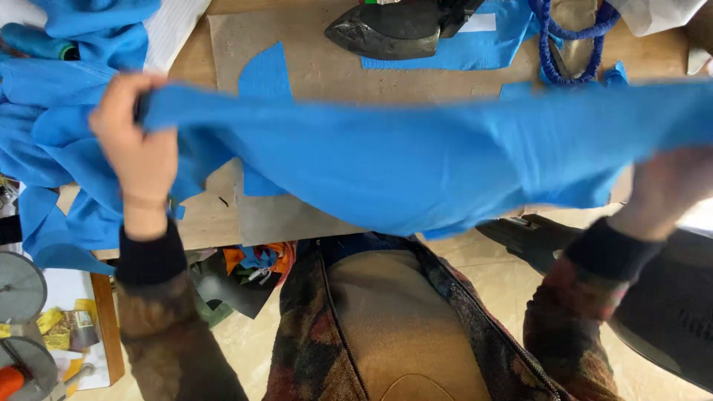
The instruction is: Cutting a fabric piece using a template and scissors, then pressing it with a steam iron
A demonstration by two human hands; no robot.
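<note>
A long piece of blue cloth [416, 160] is stretched out in the air above the worktable, blurred on its right side. My left hand [137, 148] grips its left end, fingers closed over the edge. My right hand [668, 193] holds the right end from below; its fingers are partly hidden under the fabric. Both sleeves are dark and patterned.
A dark metal iron [394, 30] rests at the back of the brown table [334, 74], beside blue cut pieces [264, 74]. A heap of blue fabric [52, 134] lies left. A blue cord [568, 44] loops at the back right. Scraps [252, 267] lie on the floor.
</note>
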